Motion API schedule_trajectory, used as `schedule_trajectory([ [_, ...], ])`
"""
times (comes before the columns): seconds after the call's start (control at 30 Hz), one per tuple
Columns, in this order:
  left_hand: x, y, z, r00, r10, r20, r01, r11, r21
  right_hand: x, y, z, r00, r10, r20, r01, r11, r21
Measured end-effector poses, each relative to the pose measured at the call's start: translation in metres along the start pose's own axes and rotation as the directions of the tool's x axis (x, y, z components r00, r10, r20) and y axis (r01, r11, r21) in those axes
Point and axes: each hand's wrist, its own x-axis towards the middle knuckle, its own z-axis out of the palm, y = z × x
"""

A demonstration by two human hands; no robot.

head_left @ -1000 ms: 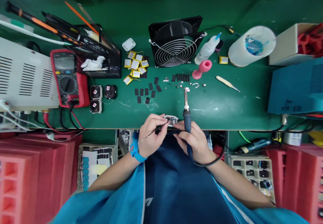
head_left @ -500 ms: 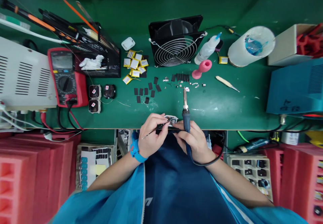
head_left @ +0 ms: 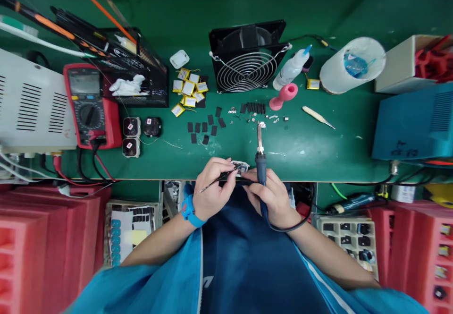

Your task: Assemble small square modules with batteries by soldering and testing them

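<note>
My left hand (head_left: 211,189) grips thin black tweezers (head_left: 216,182), whose tips reach a small white circuit board (head_left: 241,166) at the near edge of the green bench. My right hand (head_left: 271,196) touches the board with its fingertips and holds a dark blue soldering iron (head_left: 261,160). The iron's tip points away from me toward small loose parts (head_left: 262,125). Its black cable loops back under my right wrist. A blue band sits on my left wrist.
A black fan (head_left: 247,56) stands behind the work spot. Yellow battery cells (head_left: 189,92) and black pads (head_left: 205,127) lie left of it. A red multimeter (head_left: 88,106), a white unit (head_left: 31,106), a blue box (head_left: 414,123), a white cup (head_left: 352,63), a pink stand (head_left: 283,97) and red trays (head_left: 42,243) surround the bench.
Both hands keep their hold and place. The view has drifted slightly, shifting the left-side objects a little leftward.
</note>
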Motion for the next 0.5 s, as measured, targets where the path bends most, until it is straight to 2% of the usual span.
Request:
schedule_trajectory([
  [0.33,0.000,-0.001,0.000,1.000,-0.014,0.009,0.014,1.000,-0.021,0.003,-0.001,0.000,1.000,0.003,-0.007,-0.003,1.000,-0.011],
  [0.43,0.001,-0.002,-0.001,1.000,-0.009,0.012,0.010,0.999,-0.039,0.003,-0.001,-0.013,1.000,0.003,0.022,-0.004,1.000,0.015],
  [0.5,0.001,-0.002,-0.002,1.000,-0.004,0.018,0.005,0.999,-0.051,0.003,-0.002,-0.028,0.998,0.067,0.023,-0.068,0.995,0.075],
])
